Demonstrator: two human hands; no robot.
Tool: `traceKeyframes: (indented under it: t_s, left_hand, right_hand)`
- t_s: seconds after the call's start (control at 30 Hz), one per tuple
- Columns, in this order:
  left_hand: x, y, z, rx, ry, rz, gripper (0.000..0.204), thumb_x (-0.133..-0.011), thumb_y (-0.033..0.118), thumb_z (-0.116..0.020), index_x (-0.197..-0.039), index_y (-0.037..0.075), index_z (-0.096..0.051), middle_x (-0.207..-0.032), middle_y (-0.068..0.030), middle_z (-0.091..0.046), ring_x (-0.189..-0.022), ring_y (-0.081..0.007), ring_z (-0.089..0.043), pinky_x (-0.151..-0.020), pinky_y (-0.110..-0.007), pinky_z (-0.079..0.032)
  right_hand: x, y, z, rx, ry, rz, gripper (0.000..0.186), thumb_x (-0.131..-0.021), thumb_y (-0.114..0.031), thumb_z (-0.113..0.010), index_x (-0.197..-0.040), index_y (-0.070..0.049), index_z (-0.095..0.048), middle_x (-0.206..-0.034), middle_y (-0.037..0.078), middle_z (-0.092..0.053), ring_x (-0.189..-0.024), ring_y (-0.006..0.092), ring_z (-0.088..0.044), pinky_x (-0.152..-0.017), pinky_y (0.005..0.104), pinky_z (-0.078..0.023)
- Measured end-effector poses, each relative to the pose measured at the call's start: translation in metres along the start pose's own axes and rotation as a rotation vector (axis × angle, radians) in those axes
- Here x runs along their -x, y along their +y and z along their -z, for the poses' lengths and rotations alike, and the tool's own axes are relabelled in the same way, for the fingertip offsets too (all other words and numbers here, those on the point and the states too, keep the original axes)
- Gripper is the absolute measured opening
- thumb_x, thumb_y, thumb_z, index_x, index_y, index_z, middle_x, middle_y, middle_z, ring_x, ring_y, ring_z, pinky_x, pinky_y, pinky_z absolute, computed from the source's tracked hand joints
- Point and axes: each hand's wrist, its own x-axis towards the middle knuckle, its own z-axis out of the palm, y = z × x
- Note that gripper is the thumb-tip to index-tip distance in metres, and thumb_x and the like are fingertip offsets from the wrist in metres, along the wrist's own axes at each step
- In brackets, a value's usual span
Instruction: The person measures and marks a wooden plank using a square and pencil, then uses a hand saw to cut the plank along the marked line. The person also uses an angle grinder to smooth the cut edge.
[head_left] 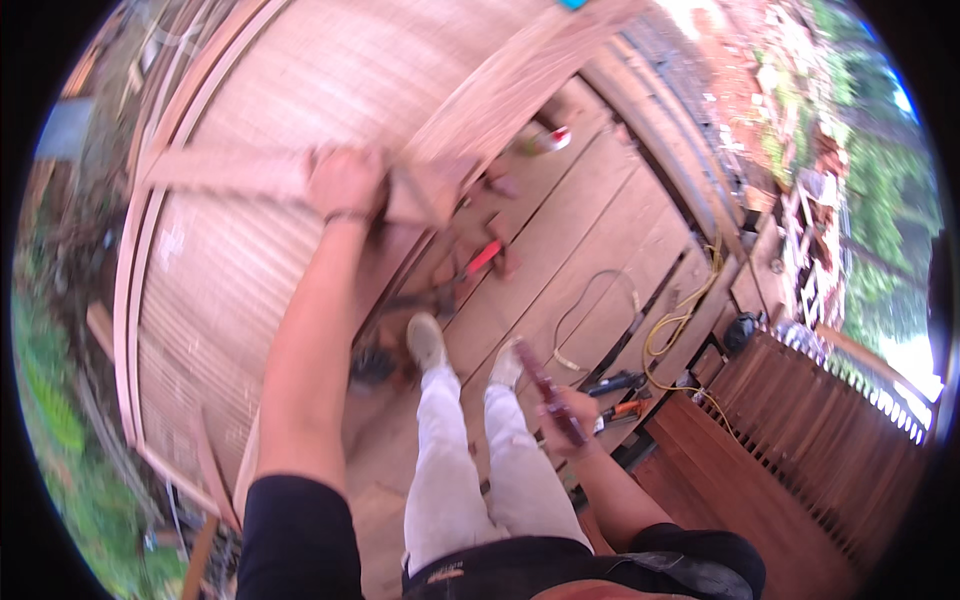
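Note:
My left hand [345, 182], blurred by motion, is closed over a pale wooden crosspiece [225, 170] at its inner end. That crosspiece lies across a large framed wooden panel [330, 75] and meets a wide board [520, 85] along the panel's right side. Lower down, my right hand [568, 420] is wrapped round a dark reddish-brown bar [540, 375], which slants up and to the left; its exact kind is unclear. Between the hands, on the plank floor, lies a tool with a red handle [485, 257] beside loose wood blocks [503, 245].
My shoes stand on the plank floor [590, 240]. A yellow cord [660, 330] curls at the right, near black and orange tools [625, 409]. A dark round object [372, 366] sits under the panel's edge. Slatted brown wood [810, 410] is at the far right.

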Motion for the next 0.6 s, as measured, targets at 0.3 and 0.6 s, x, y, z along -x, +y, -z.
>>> traceKeyframes:
  t_s: [0.3, 0.6]
  left_hand:
    - [0.000, 0.007, 0.020, -0.009, -0.028, 0.000, 0.041, -0.095, 0.028, -0.045, -0.074, 0.007, -0.072, -0.082, -0.0088, -0.070, -0.088, -0.0261, -0.060, -0.107, -0.046, -0.032]
    - [-0.003, 0.013, 0.015, 0.006, -0.018, -0.021, 0.045, -0.098, 0.032, -0.042, -0.079, 0.007, -0.075, -0.089, -0.0083, -0.071, -0.092, -0.0274, -0.059, -0.107, -0.045, -0.031]
  right_hand:
    - [-0.031, 0.018, -0.028, -0.133, 0.038, 0.009, 0.006, -0.080, -0.005, -0.071, -0.081, -0.005, -0.065, -0.066, 0.014, -0.057, -0.058, 0.0319, -0.059, -0.053, 0.0401, -0.045]
    - [-0.119, 0.015, -0.064, -0.228, 0.071, 0.051, 0.010, -0.077, -0.004, -0.071, -0.080, -0.005, -0.061, -0.067, 0.013, -0.057, -0.060, 0.0326, -0.058, -0.054, 0.0400, -0.045]
